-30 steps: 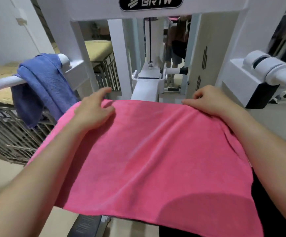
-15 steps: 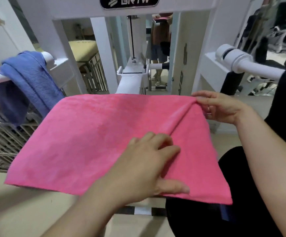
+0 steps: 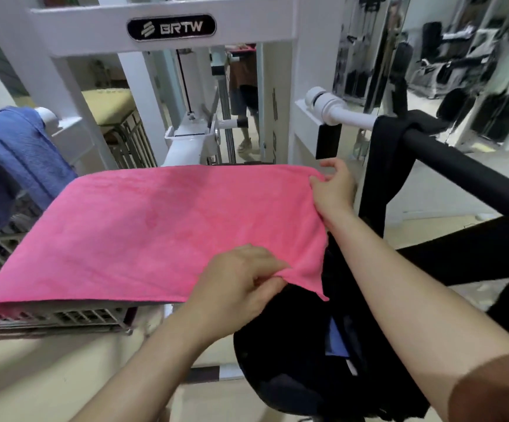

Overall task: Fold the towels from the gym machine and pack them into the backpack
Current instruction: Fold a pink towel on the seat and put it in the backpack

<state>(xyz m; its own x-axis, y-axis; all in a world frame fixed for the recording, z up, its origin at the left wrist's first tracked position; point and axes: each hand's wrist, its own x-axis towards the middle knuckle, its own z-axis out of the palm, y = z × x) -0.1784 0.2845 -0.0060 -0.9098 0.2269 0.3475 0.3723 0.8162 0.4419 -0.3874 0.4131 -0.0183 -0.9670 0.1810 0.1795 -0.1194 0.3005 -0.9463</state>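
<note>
A pink towel (image 3: 155, 229) lies folded and spread flat across the gym machine's seat in the middle of the head view. My left hand (image 3: 241, 281) pinches its near right corner. My right hand (image 3: 333, 187) grips its far right corner. A blue towel (image 3: 18, 156) hangs over the white handle bar at the left. The black backpack (image 3: 302, 345) hangs open below the pink towel's right edge, with something blue showing inside; its strap (image 3: 381, 166) loops over the right bar.
The white gym machine frame (image 3: 168, 25) stands straight ahead. A padded black bar (image 3: 466, 175) runs across the right. A metal wire rack (image 3: 64, 318) sits low at the left. A mirror behind shows a person's legs and more gym equipment.
My left hand slid from the towel's far left corner to its near right corner. My right hand took hold of the far right corner. The view shifted right, revealing the backpack.
</note>
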